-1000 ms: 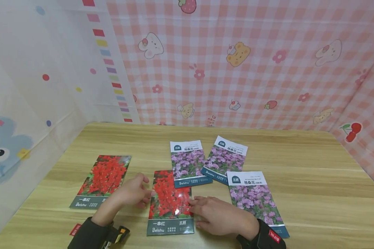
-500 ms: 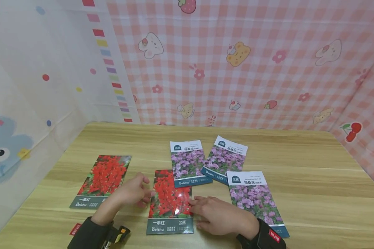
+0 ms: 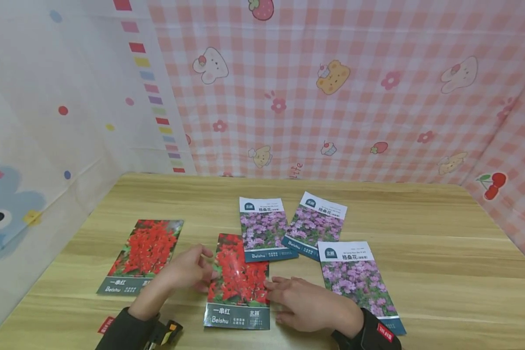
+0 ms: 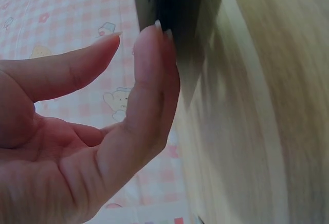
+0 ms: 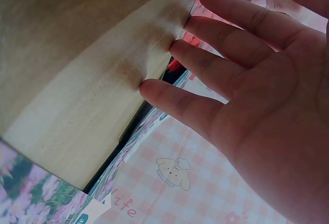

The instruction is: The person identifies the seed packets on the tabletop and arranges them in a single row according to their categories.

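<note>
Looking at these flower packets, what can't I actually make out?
Head view: the left red packet's lower right corner, behind the left arm.
Head view: the middle red packet's upper right corner, under the back-left purple packet.
Head view: the front purple packet's lower left part, behind the right hand.
Head view: the packets' finest print, too small.

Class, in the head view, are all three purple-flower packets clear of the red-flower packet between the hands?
No, the leftmost purple-flower packet overlaps that red-flower packet at its upper right.
</note>
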The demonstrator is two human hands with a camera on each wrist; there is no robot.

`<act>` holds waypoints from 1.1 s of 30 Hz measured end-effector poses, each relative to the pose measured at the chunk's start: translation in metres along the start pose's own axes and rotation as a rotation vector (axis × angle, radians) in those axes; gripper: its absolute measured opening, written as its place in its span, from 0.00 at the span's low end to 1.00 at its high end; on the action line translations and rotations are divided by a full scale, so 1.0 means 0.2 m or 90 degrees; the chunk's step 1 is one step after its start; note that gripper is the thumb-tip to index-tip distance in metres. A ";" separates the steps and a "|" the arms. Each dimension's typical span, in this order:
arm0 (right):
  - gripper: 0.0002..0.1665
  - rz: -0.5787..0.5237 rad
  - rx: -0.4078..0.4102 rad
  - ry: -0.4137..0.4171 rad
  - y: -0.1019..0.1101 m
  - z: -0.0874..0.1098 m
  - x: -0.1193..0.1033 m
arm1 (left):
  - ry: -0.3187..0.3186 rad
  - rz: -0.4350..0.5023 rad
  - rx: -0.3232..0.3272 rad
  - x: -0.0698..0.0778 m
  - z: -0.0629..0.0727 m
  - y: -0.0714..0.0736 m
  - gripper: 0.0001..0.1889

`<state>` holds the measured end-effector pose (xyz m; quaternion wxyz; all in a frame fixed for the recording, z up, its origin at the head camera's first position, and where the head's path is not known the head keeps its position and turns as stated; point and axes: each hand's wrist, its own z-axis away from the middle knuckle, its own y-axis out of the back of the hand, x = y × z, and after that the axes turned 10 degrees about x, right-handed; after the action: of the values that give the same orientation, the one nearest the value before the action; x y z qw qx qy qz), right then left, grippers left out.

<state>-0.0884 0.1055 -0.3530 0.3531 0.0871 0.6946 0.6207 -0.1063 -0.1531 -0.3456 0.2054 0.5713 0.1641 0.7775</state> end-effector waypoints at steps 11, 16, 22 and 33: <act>0.24 -0.002 -0.018 -0.011 0.01 0.01 -0.01 | -0.008 0.003 0.005 0.03 0.00 -0.01 0.17; 0.25 0.002 -0.018 -0.008 0.01 0.01 -0.01 | -0.002 0.015 -0.002 0.03 0.01 -0.01 0.16; 0.25 0.011 -0.024 -0.010 0.01 0.01 -0.02 | -0.027 0.036 -0.018 0.05 0.03 0.02 0.17; 0.24 0.026 -0.014 -0.005 0.01 0.01 -0.03 | -0.053 0.033 -0.041 0.07 0.06 0.08 0.17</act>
<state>-0.0834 0.1046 -0.3488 0.3439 0.0999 0.6841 0.6354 -0.1014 -0.1591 -0.3229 0.2099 0.6002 0.1157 0.7631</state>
